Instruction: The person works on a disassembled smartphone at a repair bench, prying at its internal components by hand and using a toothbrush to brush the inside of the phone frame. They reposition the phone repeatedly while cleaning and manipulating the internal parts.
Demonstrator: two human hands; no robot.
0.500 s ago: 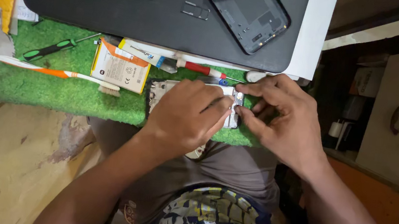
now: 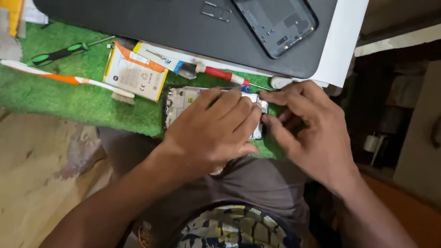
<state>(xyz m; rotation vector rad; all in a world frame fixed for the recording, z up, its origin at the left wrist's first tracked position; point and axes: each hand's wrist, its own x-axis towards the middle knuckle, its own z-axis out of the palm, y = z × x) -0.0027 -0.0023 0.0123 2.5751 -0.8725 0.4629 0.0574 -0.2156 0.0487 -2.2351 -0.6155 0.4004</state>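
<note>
1. The opened phone (image 2: pixel 179 101) lies flat on the green turf mat (image 2: pixel 61 100), at the mat's near edge and roughly at the centre of the view. Its bare inner frame and boards face up.
2. The left hand (image 2: pixel 211 131) lies palm-down over the phone and covers most of it. The fingers (image 2: pixel 233 106) are held together and press on its right half.
3. The right hand (image 2: pixel 311 130) is at 3 o'clock from the phone. Thumb and forefinger are pinched together at the phone's right end (image 2: pixel 261 107). Whether a small part sits between them cannot be told.
4. A flat battery (image 2: pixel 135 72) with a white and orange label lies at 10 o'clock from the phone, just beside it.
5. A toothbrush (image 2: pixel 68 78) with an orange and white handle lies at 9 o'clock, its bristles touching the battery's lower corner.
6. A green-handled screwdriver (image 2: pixel 60 53) lies farther out at 10 o'clock, well apart from the phone.
7. A red-handled screwdriver (image 2: pixel 220 74) lies at 12 o'clock, near the phone's top edge.
8. A dark mat (image 2: pixel 149 20) lies beyond the turf at 12 o'clock and bears a detached phone back cover (image 2: pixel 274 16).
</note>
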